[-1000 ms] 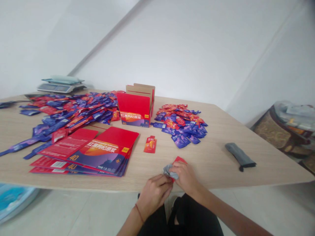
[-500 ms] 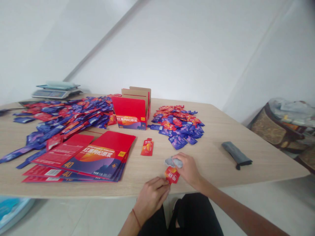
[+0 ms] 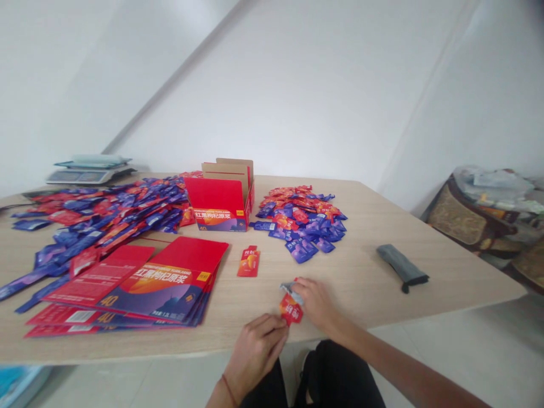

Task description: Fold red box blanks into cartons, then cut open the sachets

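Observation:
My left hand (image 3: 257, 351) pinches the lower corner of a small red sachet (image 3: 291, 310) at the near table edge. My right hand (image 3: 314, 303) is closed on a crumpled grey cloth (image 3: 289, 290) and presses it against the sachet's top. Another red sachet (image 3: 249, 263) lies flat on the table a little farther in. Behind it stands an open red box (image 3: 221, 203), with a heap of red and purple sachets (image 3: 302, 218) to its right.
A stack of flat red box blanks (image 3: 140, 283) lies at the near left of the wooden table (image 3: 365, 272). Long purple and red sachet strips (image 3: 97, 212) spread behind it, a scale (image 3: 87, 170) beyond. A grey pouch (image 3: 402, 266) lies right. A cluttered basket (image 3: 488, 215) stands off the table.
The sachet has come out from under my right hand and now hangs between both hands. The grey cloth moved from its lower edge to its top.

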A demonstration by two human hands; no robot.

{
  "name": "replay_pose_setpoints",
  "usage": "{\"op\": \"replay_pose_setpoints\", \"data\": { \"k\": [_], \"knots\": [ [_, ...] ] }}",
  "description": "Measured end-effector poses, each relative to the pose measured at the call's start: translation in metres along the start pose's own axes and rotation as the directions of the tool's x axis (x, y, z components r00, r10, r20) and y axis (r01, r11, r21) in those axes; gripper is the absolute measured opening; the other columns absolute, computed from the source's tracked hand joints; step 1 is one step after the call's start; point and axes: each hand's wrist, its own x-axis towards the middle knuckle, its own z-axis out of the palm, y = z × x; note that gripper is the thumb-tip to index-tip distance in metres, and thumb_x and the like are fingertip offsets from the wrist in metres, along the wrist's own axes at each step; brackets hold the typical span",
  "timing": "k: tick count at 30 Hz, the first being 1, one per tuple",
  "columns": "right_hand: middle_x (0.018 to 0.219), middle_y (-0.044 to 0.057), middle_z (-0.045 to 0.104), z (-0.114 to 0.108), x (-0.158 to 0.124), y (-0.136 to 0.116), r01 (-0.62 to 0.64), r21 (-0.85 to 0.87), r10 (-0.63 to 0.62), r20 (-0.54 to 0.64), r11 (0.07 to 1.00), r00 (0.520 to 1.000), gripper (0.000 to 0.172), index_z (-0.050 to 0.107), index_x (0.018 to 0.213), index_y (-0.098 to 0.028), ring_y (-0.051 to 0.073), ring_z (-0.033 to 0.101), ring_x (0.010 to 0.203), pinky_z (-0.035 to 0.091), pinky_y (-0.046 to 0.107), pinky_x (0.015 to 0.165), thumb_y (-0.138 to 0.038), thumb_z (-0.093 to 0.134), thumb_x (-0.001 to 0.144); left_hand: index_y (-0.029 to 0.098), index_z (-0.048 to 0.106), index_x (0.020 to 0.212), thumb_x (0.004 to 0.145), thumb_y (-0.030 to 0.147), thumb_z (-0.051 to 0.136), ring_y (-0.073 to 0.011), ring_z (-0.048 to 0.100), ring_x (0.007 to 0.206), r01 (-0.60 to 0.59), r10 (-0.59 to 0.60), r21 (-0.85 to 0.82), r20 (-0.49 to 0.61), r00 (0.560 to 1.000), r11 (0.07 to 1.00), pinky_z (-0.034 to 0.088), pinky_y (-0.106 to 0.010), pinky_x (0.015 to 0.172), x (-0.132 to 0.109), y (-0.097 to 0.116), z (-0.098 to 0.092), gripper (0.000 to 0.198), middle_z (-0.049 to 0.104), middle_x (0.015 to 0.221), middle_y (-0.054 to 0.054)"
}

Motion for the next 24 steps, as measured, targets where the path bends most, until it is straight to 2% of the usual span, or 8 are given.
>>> {"op": "replay_pose_setpoints", "data": {
  "k": [2, 4, 7, 13, 15, 18, 21, 24],
  "knots": [
    [0.115, 0.012, 0.077, -0.005, 0.008, 0.016, -0.076, -0.064, 0.075, -0.014, 0.995, 0.997, 0.030, 0.078, 0.106, -0.019, 0.023, 0.070, 0.099, 0.049, 0.030, 0.085, -0.008, 0.053, 0.094, 0.022, 0.075, 0.108, 0.105, 0.016, 0.055, -0.0209, 0.074, 0.100, -0.001, 0.001, -0.001, -0.016, 1.000, 1.000, 0.064, -0.034, 0.090, 0.000, 0.000, 0.000, 0.021, 0.078, 0.108, -0.006],
    [0.108, 0.012, 0.078, -0.012, 0.014, 0.032, -0.129, -0.082, 0.127, -0.035, 0.988, 0.991, 0.027, 0.079, 0.100, -0.019, 0.023, 0.071, 0.095, 0.048, 0.029, 0.081, -0.009, 0.056, 0.092, 0.023, 0.075, 0.109, 0.105, 0.016, 0.056, -0.0209, 0.074, 0.101, 0.004, -0.004, -0.004, -0.024, 1.000, 1.000, 0.064, -0.035, 0.091, -0.001, 0.000, 0.000, 0.021, 0.079, 0.108, -0.005],
    [0.094, 0.007, 0.079, -0.027, 0.014, 0.054, -0.180, 0.009, 0.180, -0.130, 0.984, 0.975, 0.021, 0.079, 0.089, -0.021, 0.022, 0.071, 0.087, 0.045, 0.028, 0.075, -0.012, 0.060, 0.089, 0.024, 0.076, 0.110, 0.104, 0.016, 0.057, -0.0205, 0.075, 0.101, 0.006, -0.007, -0.010, -0.030, 1.000, 1.000, 0.064, -0.034, 0.090, -0.002, 0.000, 0.000, 0.021, 0.079, 0.107, -0.005],
    [0.105, 0.007, 0.079, -0.053, -0.017, 0.106, -0.226, 0.126, 0.257, -0.387, 0.966, 0.886, 0.025, 0.078, 0.101, -0.023, 0.025, 0.071, 0.093, 0.047, 0.032, 0.083, -0.029, 0.055, 0.094, 0.023, 0.077, 0.108, 0.104, 0.017, 0.056, -0.0213, 0.075, 0.102, 0.011, -0.012, -0.018, -0.040, 0.999, 1.000, 0.065, -0.035, 0.090, -0.001, 0.001, 0.001, 0.021, 0.079, 0.108, -0.006],
    [0.104, 0.008, 0.079, -0.050, -0.031, 0.128, -0.278, 0.134, 0.309, -0.427, 0.951, 0.850, 0.028, 0.078, 0.100, -0.022, 0.026, 0.071, 0.092, 0.048, 0.034, 0.083, -0.035, 0.053, 0.095, 0.023, 0.077, 0.108, 0.104, 0.016, 0.056, -0.0214, 0.075, 0.102, 0.013, -0.015, -0.025, -0.044, 0.999, 1.000, 0.065, -0.035, 0.091, -0.001, 0.001, 0.001, 0.022, 0.079, 0.109, -0.006],
    [0.101, 0.010, 0.079, -0.033, -0.050, 0.156, -0.349, 0.141, 0.374, -0.442, 0.926, 0.815, 0.031, 0.076, 0.097, -0.021, 0.028, 0.071, 0.091, 0.050, 0.036, 0.083, -0.040, 0.052, 0.094, 0.023, 0.077, 0.110, 0.105, 0.017, 0.056, -0.0210, 0.076, 0.102, 0.018, -0.019, -0.024, -0.055, 0.998, 1.000, 0.065, -0.035, 0.092, 0.000, 0.001, 0.001, 0.022, 0.079, 0.108, -0.006],
    [0.104, 0.010, 0.077, -0.014, -0.060, 0.170, -0.363, 0.104, 0.371, -0.424, 0.926, 0.826, 0.029, 0.074, 0.102, -0.020, 0.027, 0.070, 0.094, 0.050, 0.036, 0.085, -0.037, 0.052, 0.095, 0.023, 0.078, 0.111, 0.104, 0.017, 0.057, -0.0208, 0.076, 0.101, 0.014, -0.016, -0.023, -0.074, 0.997, 1.000, 0.066, -0.034, 0.091, 0.001, 0.002, 0.001, 0.022, 0.080, 0.107, -0.007],
    [0.111, 0.009, 0.075, -0.005, -0.063, 0.171, -0.374, 0.005, 0.347, -0.388, 0.927, 0.854, 0.027, 0.072, 0.110, -0.019, 0.025, 0.069, 0.096, 0.048, 0.034, 0.085, -0.026, 0.052, 0.094, 0.023, 0.078, 0.112, 0.104, 0.017, 0.059, -0.0204, 0.076, 0.100, 0.016, -0.018, -0.029, -0.087, 0.996, 0.999, 0.066, -0.033, 0.089, 0.002, 0.002, 0.001, 0.022, 0.080, 0.105, -0.007]
  ]
}}
